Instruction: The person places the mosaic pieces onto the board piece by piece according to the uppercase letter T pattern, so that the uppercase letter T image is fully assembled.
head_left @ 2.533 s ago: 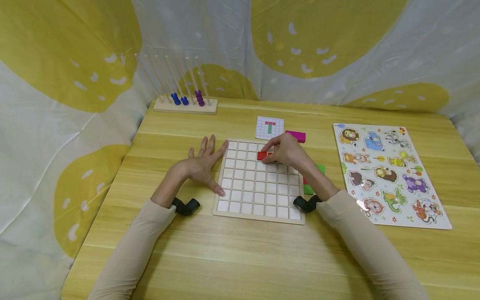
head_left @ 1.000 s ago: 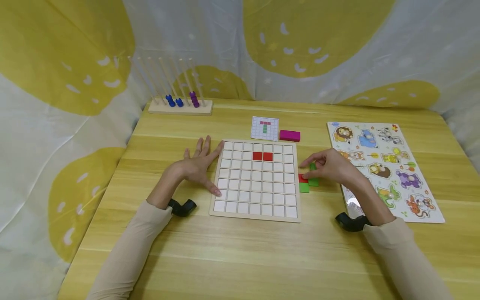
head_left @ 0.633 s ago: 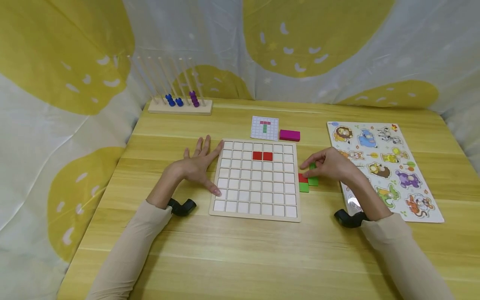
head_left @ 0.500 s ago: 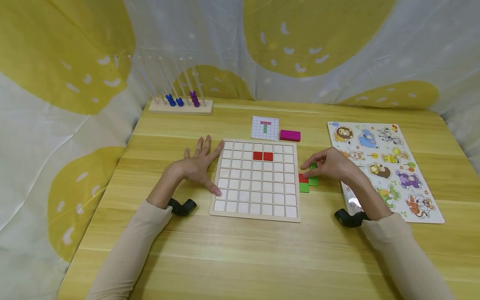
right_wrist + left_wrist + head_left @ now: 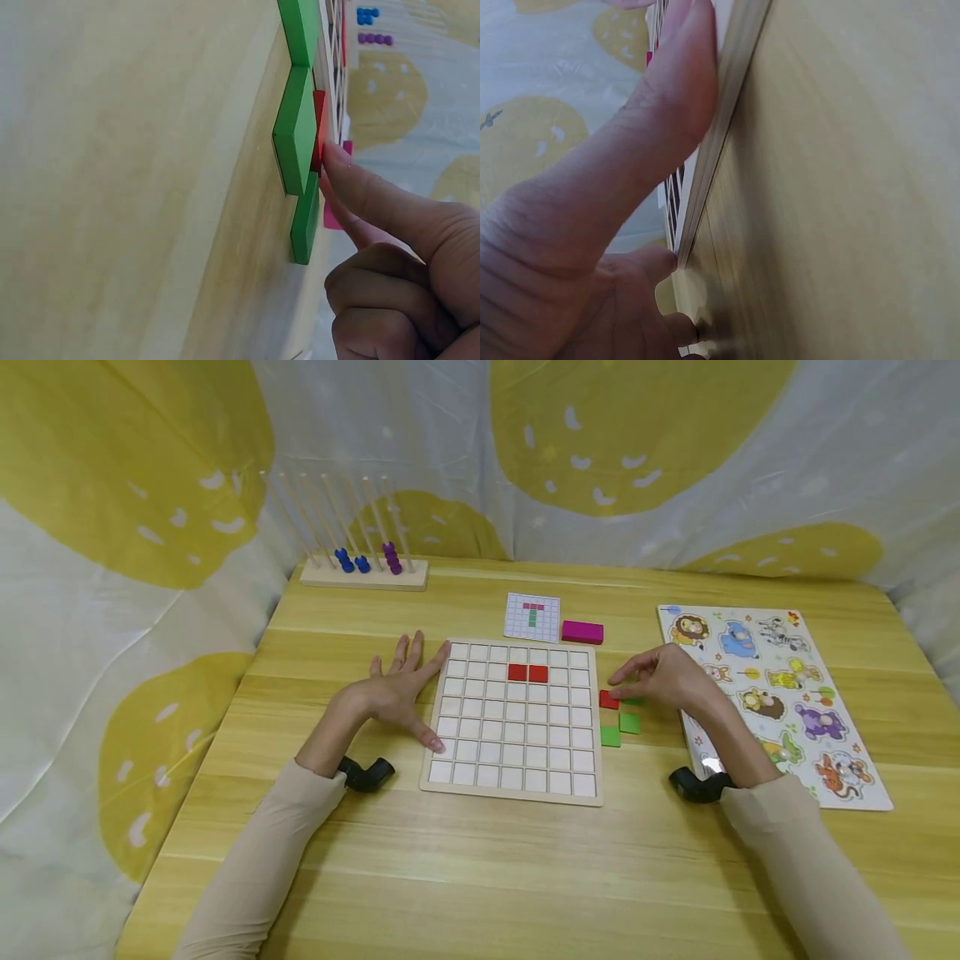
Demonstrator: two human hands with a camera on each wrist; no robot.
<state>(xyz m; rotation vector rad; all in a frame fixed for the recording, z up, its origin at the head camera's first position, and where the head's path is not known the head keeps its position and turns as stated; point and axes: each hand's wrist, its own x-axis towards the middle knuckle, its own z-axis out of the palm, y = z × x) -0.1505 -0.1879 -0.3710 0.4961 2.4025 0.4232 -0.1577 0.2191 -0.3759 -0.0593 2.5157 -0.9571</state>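
Note:
My left hand point(image 5: 397, 697) lies with spread fingers along the left edge of the wooden grid board point(image 5: 510, 800), its thumb on the frame. In the left wrist view the thumb point(image 5: 652, 112) presses against the board's side. Two red tiles point(image 5: 517, 672) sit side by side in the second row. Just off the board's right edge, my right hand point(image 5: 663, 681) pinches a loose red tile point(image 5: 609, 699) between thumb and index finger; the right wrist view has the thumb tip at this red tile point(image 5: 319, 131). Three green tiles point(image 5: 630, 723) lie around it, one partly hidden by the hand.
Behind the board lie a card point(image 5: 532, 617) with a T pattern in red and green and a magenta block point(image 5: 582, 632). A peg stand point(image 5: 363, 578) with blue and purple beads stands at back left. To the right is an animal knob puzzle point(image 5: 795, 710).
My right hand has left the tiles on the board and moved right to the loose ones. The pinched red tile has slid slightly away from me. My left hand stays in place.

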